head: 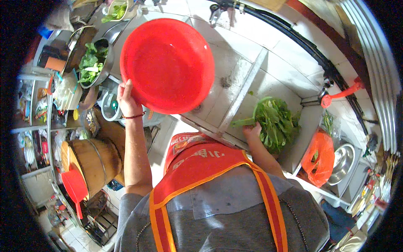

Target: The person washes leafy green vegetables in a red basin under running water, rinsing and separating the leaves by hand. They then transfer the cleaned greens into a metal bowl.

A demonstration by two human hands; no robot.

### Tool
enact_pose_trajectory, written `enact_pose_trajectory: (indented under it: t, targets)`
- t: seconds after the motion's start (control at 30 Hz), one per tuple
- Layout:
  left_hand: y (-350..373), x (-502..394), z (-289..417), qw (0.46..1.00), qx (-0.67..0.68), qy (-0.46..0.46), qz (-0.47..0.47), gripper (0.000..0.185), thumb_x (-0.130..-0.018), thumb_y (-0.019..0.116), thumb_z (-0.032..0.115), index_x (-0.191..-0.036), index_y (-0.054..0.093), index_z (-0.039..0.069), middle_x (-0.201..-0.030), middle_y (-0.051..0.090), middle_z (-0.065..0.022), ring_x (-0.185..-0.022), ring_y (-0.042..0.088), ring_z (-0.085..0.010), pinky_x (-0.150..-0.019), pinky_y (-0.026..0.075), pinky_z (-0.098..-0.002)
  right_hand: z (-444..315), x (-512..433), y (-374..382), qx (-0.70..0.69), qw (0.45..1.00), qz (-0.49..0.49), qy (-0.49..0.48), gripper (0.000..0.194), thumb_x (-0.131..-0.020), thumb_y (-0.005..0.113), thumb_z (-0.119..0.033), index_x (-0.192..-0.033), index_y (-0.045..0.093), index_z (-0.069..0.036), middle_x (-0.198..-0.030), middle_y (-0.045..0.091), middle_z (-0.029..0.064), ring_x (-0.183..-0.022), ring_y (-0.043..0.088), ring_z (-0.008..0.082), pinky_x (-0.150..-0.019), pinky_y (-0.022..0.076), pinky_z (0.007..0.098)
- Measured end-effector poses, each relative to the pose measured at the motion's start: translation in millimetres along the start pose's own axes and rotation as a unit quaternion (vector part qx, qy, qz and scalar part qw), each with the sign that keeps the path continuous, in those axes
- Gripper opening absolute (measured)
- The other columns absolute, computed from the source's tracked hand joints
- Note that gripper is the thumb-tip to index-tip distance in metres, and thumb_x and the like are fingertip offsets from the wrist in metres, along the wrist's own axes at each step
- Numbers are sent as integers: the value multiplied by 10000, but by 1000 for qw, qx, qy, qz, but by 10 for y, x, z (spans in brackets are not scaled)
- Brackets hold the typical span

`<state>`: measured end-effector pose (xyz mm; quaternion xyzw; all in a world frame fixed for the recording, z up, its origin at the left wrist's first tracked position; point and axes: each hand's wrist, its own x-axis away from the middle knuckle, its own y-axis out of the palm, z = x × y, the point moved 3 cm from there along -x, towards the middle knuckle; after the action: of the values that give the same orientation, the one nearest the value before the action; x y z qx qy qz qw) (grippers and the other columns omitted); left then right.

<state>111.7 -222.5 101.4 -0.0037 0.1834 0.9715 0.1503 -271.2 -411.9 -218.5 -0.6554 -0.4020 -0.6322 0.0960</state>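
My left hand (128,100) grips the near left rim of a large red plastic basin (170,66), raised over the left compartment of a tiled sink (217,104). Nothing shows inside the basin. In the right compartment, my right hand (252,129) is at the stem end of a bunch of leafy greens (275,123), with its fingers partly hidden by stalks and leaves. A low divider (244,89) runs between the two compartments.
To the left are a metal pot of cut greens (107,67), a wooden barrel (97,160) and a red plastic ladle (75,186). On the right lie an orange plastic bag (319,160), a steel bowl (343,162) and another red ladle (343,93). Faucets line the far wall.
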Motion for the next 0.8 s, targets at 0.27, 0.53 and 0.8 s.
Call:
enact_pose_trajectory:
  t: [0.27,0.53,0.8]
  targets:
    - [-794,274,-603,959,238,-150,43,276,-821,544,128,-1077,502,31,-1064,570,-72,-998,528,-216,-905,400,-374,-26,78,-173,26,993,19,113,469,-825,441,-500,-1000,490,-68,-942,534,117,-844,514,282,-770,434,409]
    - [-704,278,-660,951,269,-150,39,202,-796,527,95,-989,511,35,-1062,568,-101,-990,535,-228,-903,400,-383,-68,261,-61,81,988,4,131,513,-820,441,-521,-1054,464,-65,-956,524,105,-861,507,276,-751,445,406]
    - [-461,182,-725,952,248,-180,19,336,-763,505,114,-1086,491,22,-1088,561,-106,-1018,524,-238,-922,383,-385,40,-159,0,35,999,36,-10,349,-858,345,-326,-1011,503,-55,-1000,530,102,-856,507,291,-753,435,455]
